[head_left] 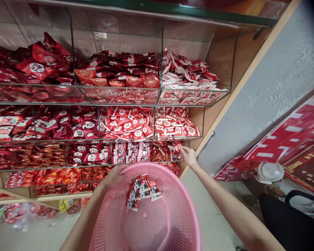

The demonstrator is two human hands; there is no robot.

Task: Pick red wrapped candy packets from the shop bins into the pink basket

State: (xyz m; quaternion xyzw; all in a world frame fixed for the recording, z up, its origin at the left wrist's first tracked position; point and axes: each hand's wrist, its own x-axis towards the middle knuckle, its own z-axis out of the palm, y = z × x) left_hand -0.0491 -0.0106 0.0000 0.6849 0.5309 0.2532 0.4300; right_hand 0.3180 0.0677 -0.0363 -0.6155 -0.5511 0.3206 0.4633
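A pink plastic basket (pixel 184 202) is tilted in front of the shelves. My left hand (pixel 115 177) grips its far left rim, with the fingertips partly hidden. Several red-and-white candy packets (pixel 142 190) lie against the basket's far inner wall. At the right end of a low shelf, my right hand (pixel 188 156) has its fingers pinched on a red candy packet (pixel 175 149). That packet is above a compartment of red and gold wrapped candies (pixel 161 153). Left of it stands a bin of packets printed with small figures (pixel 132 150).
Glass-fronted shelf bins (pixel 115 94) full of red packets rise ahead. A wooden side panel (pixel 225 108) and grey wall (pixel 267 80) bound the right. Bags of candy (pixel 15 212) lie low at left. A white fan (pixel 270 172) and black chair (pixel 285 219) stand at right.
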